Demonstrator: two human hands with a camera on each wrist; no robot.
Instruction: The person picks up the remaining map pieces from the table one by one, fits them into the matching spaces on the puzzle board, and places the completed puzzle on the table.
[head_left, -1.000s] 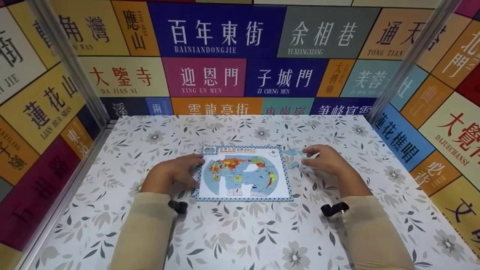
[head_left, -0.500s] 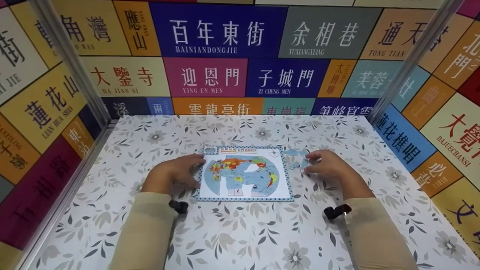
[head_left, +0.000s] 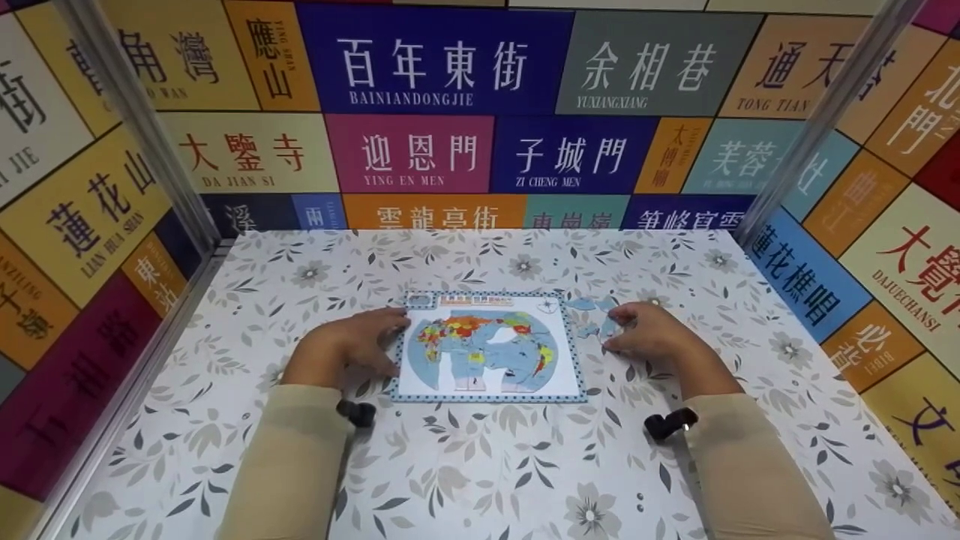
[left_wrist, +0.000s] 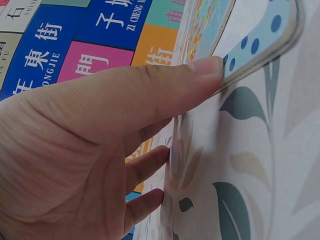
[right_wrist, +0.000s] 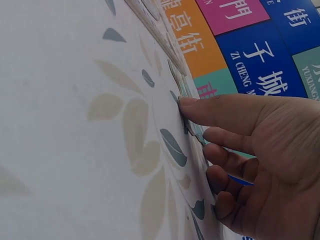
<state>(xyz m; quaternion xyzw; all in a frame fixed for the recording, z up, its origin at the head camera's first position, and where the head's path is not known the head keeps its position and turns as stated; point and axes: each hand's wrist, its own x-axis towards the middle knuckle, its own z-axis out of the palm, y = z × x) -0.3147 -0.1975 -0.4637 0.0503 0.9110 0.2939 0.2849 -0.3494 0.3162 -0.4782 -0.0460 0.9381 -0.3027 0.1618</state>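
- Floral-patterned tabletop [head_left: 480, 480] fills the booth, glossy sign panels behind.
- Left hand [head_left: 341, 352], at 9 o'clock of the flat dotted-border puzzle board [head_left: 487, 346], presses relaxed fingers against its edge.
- Right hand [head_left: 649, 334], at 3 o'clock, pinches a thin blue puzzle piece [head_left: 609, 327] beside the board.

Floral tablecloth [head_left: 480, 480], sign-covered walls [head_left: 420, 67] (Chinese street names).

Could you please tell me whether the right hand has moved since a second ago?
Yes. The right hand has shifted slightly down and nearer the puzzle board, onto the loose pieces.
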